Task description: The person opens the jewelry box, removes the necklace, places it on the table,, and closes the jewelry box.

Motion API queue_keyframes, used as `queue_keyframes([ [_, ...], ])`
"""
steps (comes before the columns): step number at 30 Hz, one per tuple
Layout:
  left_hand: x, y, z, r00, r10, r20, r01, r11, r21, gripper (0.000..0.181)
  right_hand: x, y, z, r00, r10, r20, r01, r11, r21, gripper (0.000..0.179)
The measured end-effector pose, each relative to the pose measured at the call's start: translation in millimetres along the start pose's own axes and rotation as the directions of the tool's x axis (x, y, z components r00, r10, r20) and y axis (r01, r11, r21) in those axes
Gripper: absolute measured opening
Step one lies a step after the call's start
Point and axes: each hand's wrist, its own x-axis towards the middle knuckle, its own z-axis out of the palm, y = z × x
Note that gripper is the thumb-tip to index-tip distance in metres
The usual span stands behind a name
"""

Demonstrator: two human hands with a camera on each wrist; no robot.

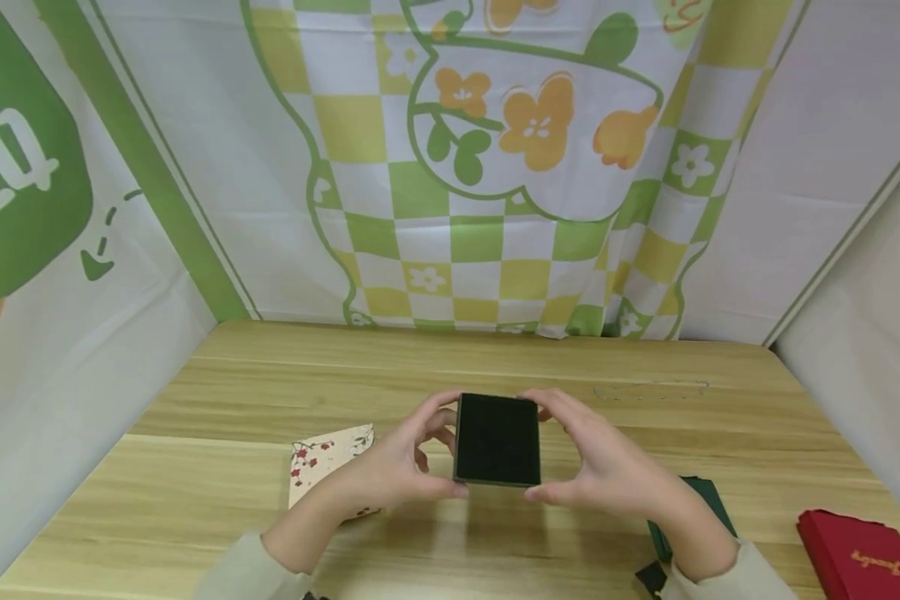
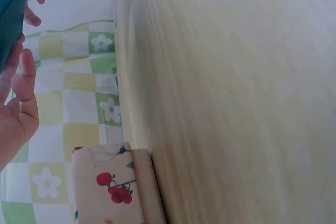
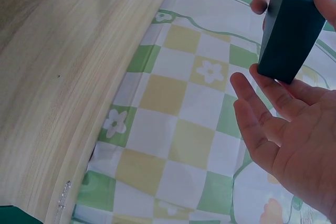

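A small square dark green box [image 1: 498,440] is held up above the table, its flat black face turned toward the head camera. My left hand [image 1: 390,467] grips its left edge between thumb and fingers. On the opposite edge, my right hand [image 1: 607,467] pinches it by the corners. From the right wrist view, the green box [image 3: 291,32] shows a plain side wall, with fingertips touching its lower end. Just behind my left forearm lies a cream box with red flowers [image 1: 326,458], partly hidden by that hand.
A thin silver chain [image 1: 652,390] lies at the back right of the wooden table [image 1: 270,383]. Beside my right forearm are a dark green piece [image 1: 712,500], partly covered, and a small black piece [image 1: 651,577]. A red jewelry box [image 1: 862,554] stands at the right front.
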Motion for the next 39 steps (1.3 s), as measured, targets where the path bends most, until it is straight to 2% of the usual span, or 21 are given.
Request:
queue_keyframes([
  [4, 1.2, -0.9, 0.2, 1.000, 0.010, 0.013, -0.009, 0.998, -0.058, 0.094, -0.4, 0.3, -1.1, 1.000, -0.001, 0.002, 0.001, 1.000, 0.007, 0.094],
  [9, 3.0, 0.2, 1.4, 0.999, 0.029, 0.028, -0.026, 0.996, -0.086, 0.098, -1.3, 0.5, -2.1, 1.000, -0.003, 0.006, 0.003, 1.000, 0.012, 0.094],
  [21, 4.3, 2.9, 6.0, 0.998, 0.007, 0.069, 0.003, 0.989, -0.148, 0.109, -4.1, -2.8, -2.0, 1.000, -0.021, 0.017, 0.022, 0.999, -0.049, 0.094],
  [26, 6.1, 1.7, 7.2, 0.996, 0.029, 0.084, -0.014, 0.984, -0.179, 0.102, -3.6, -2.8, -2.0, 0.999, -0.016, 0.037, 0.017, 0.999, -0.034, 0.093],
  [32, 6.6, 4.0, 5.5, 0.997, 0.026, 0.071, -0.013, 0.984, -0.178, 0.098, -3.9, -2.4, -2.2, 0.999, -0.017, 0.029, 0.017, 1.000, -0.020, 0.098],
  [39, 8.1, 4.8, 4.1, 0.997, 0.049, 0.056, -0.038, 0.982, -0.183, 0.098, -3.0, 0.9, -5.1, 0.998, -0.069, 0.005, 0.069, 0.998, -0.010, 0.105],
])
